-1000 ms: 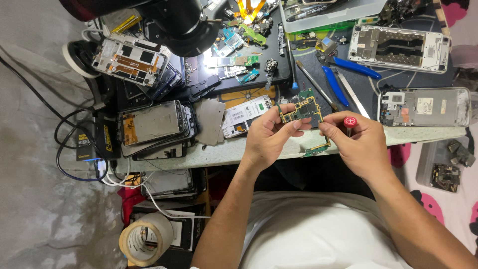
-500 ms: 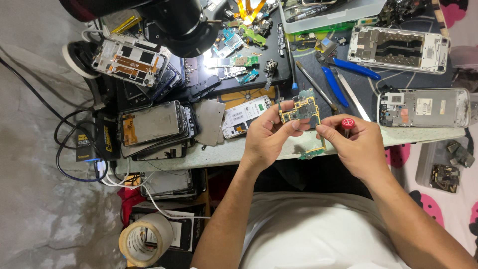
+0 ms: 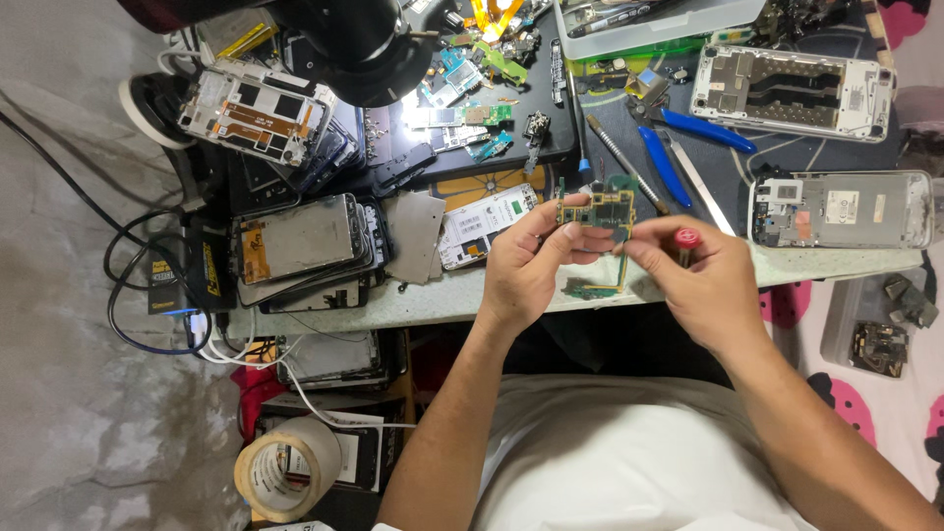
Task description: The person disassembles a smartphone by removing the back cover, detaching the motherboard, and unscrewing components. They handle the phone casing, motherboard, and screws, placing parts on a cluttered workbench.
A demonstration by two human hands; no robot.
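**Small circuit board pinched between two hands above the surface edge**

The circuit board (image 3: 596, 211) is a thin, stiff green plate crowded with tiny parts. It is surely light, and likely fragile: it would crack or shed components if bent or squeezed on its faces. The bare edges look like the safest places to take hold.

The left hand (image 3: 526, 270) has its grip closed on the circuit board's left edge, thumb and fingertips pinching it upright. The right hand (image 3: 703, 285) touches the circuit board's right side with its fingertips, its grip also wrapped around a red-capped tool (image 3: 687, 239).

The circuit board hangs between both hands, just above the near edge of the surface (image 3: 442, 295). A blue-handled pair of pliers (image 3: 678, 147) lies beyond the circuit board, up and right.
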